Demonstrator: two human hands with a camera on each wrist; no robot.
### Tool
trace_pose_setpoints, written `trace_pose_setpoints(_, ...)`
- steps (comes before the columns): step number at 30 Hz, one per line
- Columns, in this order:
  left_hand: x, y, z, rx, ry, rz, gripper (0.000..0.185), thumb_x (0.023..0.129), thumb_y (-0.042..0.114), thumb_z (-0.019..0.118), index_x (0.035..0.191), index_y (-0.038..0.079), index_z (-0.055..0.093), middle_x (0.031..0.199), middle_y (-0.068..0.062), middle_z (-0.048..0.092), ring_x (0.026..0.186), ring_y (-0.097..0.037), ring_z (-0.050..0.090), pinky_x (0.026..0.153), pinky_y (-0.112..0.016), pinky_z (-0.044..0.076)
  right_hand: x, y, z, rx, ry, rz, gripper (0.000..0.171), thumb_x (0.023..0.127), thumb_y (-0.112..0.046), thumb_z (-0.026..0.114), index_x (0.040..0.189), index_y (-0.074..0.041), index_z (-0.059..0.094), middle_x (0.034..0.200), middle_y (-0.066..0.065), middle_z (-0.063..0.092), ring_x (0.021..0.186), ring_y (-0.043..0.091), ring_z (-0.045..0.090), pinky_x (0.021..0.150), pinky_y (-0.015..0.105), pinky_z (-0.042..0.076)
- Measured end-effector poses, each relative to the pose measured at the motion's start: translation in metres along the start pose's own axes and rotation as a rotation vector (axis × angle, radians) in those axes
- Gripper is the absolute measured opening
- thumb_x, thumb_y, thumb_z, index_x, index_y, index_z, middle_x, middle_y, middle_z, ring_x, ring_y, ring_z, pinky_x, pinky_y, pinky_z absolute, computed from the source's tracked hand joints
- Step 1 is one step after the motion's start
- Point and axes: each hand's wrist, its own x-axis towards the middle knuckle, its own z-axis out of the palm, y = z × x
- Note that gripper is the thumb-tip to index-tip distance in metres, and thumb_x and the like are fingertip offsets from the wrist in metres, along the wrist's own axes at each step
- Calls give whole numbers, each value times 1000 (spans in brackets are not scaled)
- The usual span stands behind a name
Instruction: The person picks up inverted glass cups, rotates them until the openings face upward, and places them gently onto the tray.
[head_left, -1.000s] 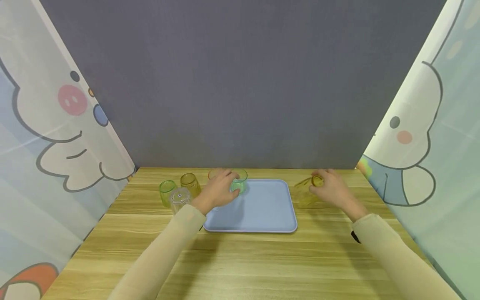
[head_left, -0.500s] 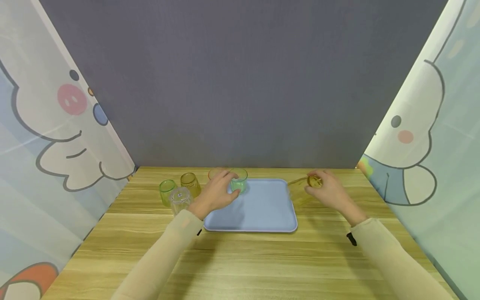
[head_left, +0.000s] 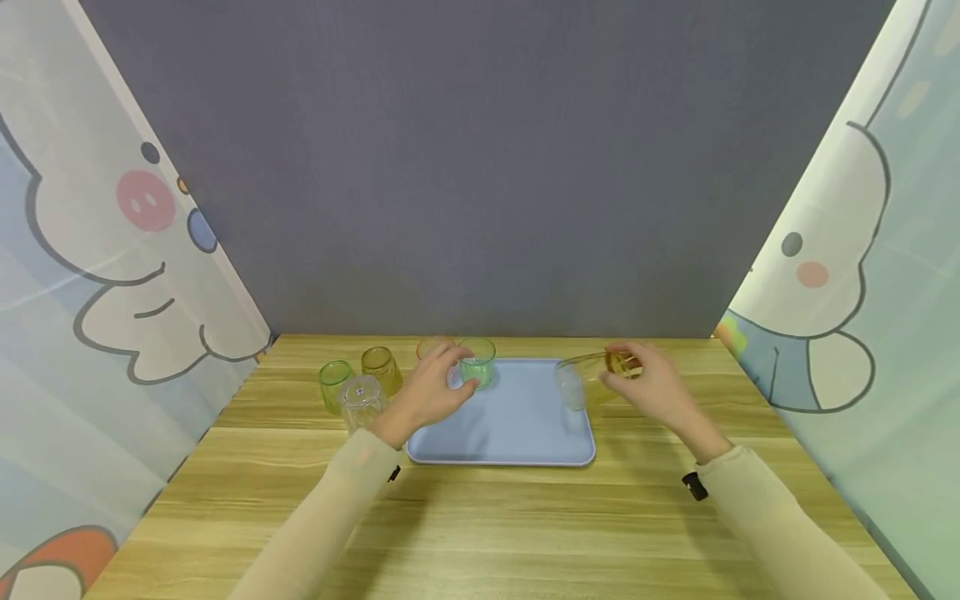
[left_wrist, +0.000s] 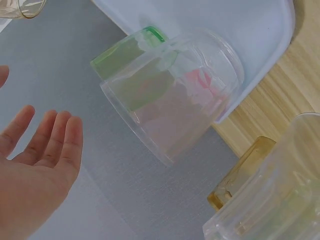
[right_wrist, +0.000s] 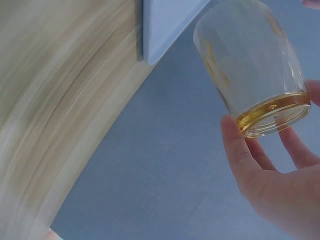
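Observation:
My right hand (head_left: 648, 387) grips a yellow glass (right_wrist: 255, 70) round its thick amber base. The glass lies tilted on its side in the air, its mouth pointing left over the right end of a pale blue tray (head_left: 517, 429). Over the tray's left part is my left hand (head_left: 431, 396), thumb and fingers spread and holding nothing. Just beyond its fingertips stands a green glass (head_left: 480, 368) on the tray. A glass with a reddish rim (head_left: 431, 342) is mostly hidden behind that hand. In the left wrist view, a clear-looking glass (left_wrist: 165, 105) overlaps the green one.
Left of the tray, on the wooden table (head_left: 525, 533), stand a green glass (head_left: 333, 387), an amber glass (head_left: 381, 367) and a clear glass (head_left: 360, 398), close together beside my left forearm. A grey panel (head_left: 495, 167) rises along the table's back edge.
My right hand has moved left with the yellow glass, bringing its mouth over the tray's right edge. The left hand has drawn slightly left, away from the green glass on the tray.

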Motion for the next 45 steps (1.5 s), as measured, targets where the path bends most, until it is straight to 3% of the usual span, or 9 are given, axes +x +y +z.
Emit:
trace_pose_setpoints(6, -7, 2, -2, -48, -3, -21, 47, 93, 29, 71, 132, 5, 62, 129, -9, 61, 113, -26, 57, 95, -47, 49, -5, -3, 4, 99, 16, 19, 49, 95, -28, 72, 136, -3, 60, 126, 22, 62, 112, 42, 61, 90, 53, 53)
trace_pose_setpoints(11, -13, 2, -2, -96, 10, -42, 51, 92, 29, 71, 137, 6, 59, 135, -11, 58, 121, -32, 56, 99, -50, 48, -9, -2, 8, 216, 22, 55, 52, 97, -29, 71, 139, -2, 57, 129, 21, 61, 116, 40, 60, 86, 38, 55)
trace_pose_setpoints(16, -15, -1, -2, -143, 24, -52, 53, 92, 29, 73, 139, 9, 58, 138, -11, 55, 117, -30, 57, 97, -47, 49, -12, -1, 11, 330, 28, 66, 52, 97, -22, 70, 140, 2, 54, 132, 23, 58, 118, 38, 58, 83, 26, 53)
trace_pose_setpoints(19, -15, -2, -1, -191, 29, -63, 52, 92, 27, 74, 138, 9, 58, 137, -11, 55, 116, -27, 56, 98, -44, 50, -12, -1, 14, 380, 26, 87, 52, 97, -21, 70, 141, 1, 54, 133, 23, 58, 118, 35, 58, 85, 26, 52)
trace_pose_setpoints(26, -19, 0, -2, -393, 43, -106, 50, 94, 22, 74, 138, 6, 57, 134, -12, 56, 118, -29, 55, 101, -48, 48, -14, -1, 20, 542, 36, 131, 52, 99, -20, 67, 143, 3, 51, 137, 22, 53, 106, 6, 60, 88, 23, 53)
trace_pose_setpoints(33, -19, 0, -11, -601, 34, -197, 49, 97, 19, 71, 140, 4, 54, 135, -19, 55, 124, -33, 54, 107, -50, 43, -13, -2, 26, 668, 24, 156, 55, 102, -22, 64, 145, 6, 45, 137, 21, 48, 111, 9, 58, 93, 22, 52)
trace_pose_setpoints(45, -18, 3, -9, -740, 48, -245, 50, 98, 22, 69, 142, 7, 53, 139, -15, 54, 127, -30, 52, 110, -48, 40, -11, -9, 35, 804, 4, 190, 54, 101, -17, 63, 145, 8, 44, 126, 10, 50, 108, 11, 58, 92, 23, 53)
